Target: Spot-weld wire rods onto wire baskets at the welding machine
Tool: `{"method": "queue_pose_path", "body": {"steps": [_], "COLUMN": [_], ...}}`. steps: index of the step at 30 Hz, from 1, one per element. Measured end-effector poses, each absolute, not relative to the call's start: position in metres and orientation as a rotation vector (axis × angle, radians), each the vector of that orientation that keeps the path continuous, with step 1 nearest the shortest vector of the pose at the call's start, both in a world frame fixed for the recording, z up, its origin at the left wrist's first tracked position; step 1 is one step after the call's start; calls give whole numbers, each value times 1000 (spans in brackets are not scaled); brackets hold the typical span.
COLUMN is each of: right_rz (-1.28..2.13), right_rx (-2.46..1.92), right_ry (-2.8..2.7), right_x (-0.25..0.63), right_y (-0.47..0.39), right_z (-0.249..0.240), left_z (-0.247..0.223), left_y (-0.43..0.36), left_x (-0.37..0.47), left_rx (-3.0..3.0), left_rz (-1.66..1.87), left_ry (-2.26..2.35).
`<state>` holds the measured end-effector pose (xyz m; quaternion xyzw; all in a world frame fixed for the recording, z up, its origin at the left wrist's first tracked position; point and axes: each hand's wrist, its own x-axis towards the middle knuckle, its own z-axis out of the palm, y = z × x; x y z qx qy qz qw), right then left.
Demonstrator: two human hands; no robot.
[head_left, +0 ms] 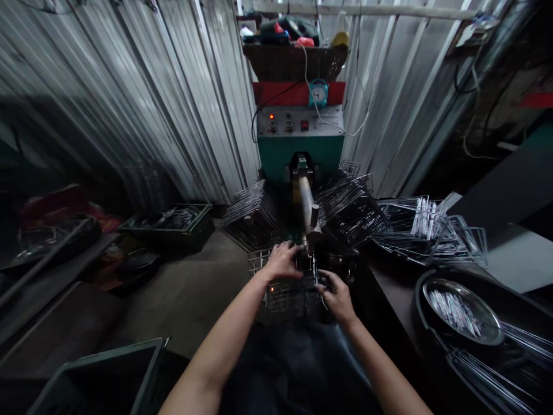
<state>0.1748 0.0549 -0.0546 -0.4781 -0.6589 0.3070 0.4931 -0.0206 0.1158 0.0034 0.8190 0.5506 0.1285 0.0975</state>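
A green machine (301, 151) stands against the wall, its metal arm (307, 202) reaching toward me. Under the arm's tip is a wire rack (280, 297). My left hand (283, 262) is at the rack's left part, fingers bent around its upper wires near the tip. Right of the tip, my right hand (336, 293) has thumb and fingers pinched at a thin metal piece (314, 270) beside the rack. What exactly the fingertips grip is dark and small. Stacks of wire racks lean at the left (254, 216) and right (349, 210) of the machine.
On the right are a pile of wire frames (432, 230) and a metal bowl of thin rods (460, 311) on a black tub (421, 305). Green crates stand at the left (190, 227) and lower left (108, 354). A clock (318, 93) and a basket (298, 62) are above the machine.
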Motion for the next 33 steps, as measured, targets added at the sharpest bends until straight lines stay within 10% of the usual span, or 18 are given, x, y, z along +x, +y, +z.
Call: {"method": "queue_pose_path", "body": {"steps": [13, 33], "right_rz": [1486, 1803], "right_rx": [-1265, -1105], "right_ry": [-664, -179], "right_x": [228, 241], "right_y": [-54, -57], "right_z": [-131, -117], "left_z": [8, 6], "left_y": [120, 146], "left_x": [-21, -18], "left_rx": [2408, 2332], "left_rz": [383, 414], "left_ry": [1596, 1703]}}
